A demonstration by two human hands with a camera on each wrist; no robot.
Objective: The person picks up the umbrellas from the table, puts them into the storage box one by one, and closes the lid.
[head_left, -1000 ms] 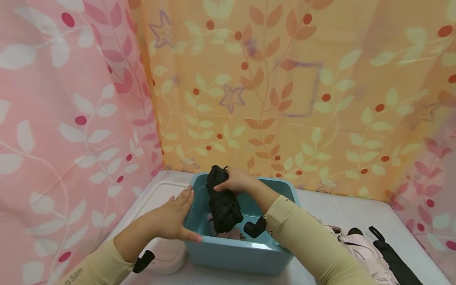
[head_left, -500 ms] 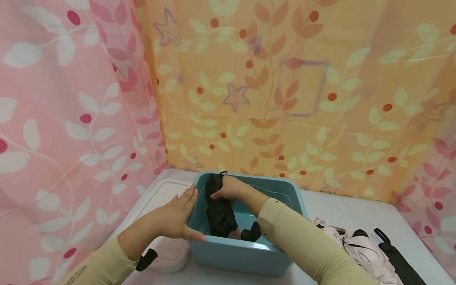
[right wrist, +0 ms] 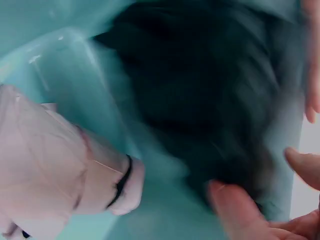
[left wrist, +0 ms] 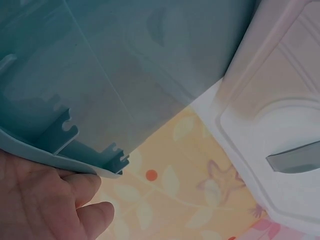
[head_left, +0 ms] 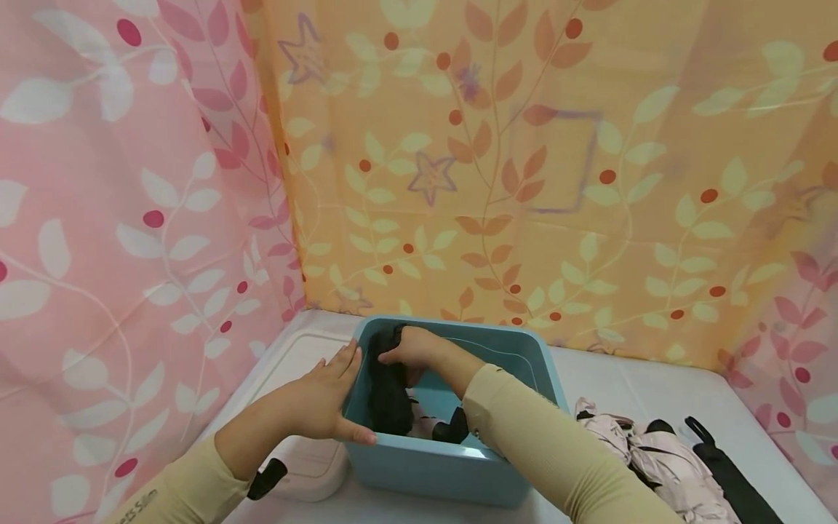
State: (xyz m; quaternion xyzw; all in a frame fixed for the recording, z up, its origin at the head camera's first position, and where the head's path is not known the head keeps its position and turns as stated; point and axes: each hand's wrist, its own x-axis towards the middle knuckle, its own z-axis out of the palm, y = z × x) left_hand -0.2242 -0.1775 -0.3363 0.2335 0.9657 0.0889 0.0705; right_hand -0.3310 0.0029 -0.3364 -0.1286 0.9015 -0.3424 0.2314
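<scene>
My right hand (head_left: 415, 348) reaches into a blue plastic bin (head_left: 439, 469) and grips a folded black umbrella (head_left: 390, 404) near its upper end. The umbrella lies low along the bin's left wall, blurred in the right wrist view. Beside it in the bin is a folded pink umbrella (right wrist: 55, 165) with a black band near its end. Spread against the bin's left side, my left hand (head_left: 317, 400) steadies the rim, thumb along the front edge. In the left wrist view its fingers (left wrist: 82, 187) touch the underside of the rim.
A white lid (head_left: 308, 466) lies left of the bin, partly under my left forearm. To the right on the white table are a loosely bunched pink umbrella (head_left: 681, 462) and a slim black case with a loop (head_left: 733, 477). Patterned curtains (head_left: 432, 175) stand behind and at the sides.
My right hand has lowered the black umbrella from above the rim down into the left side of the bin. The left hand stays on the rim.
</scene>
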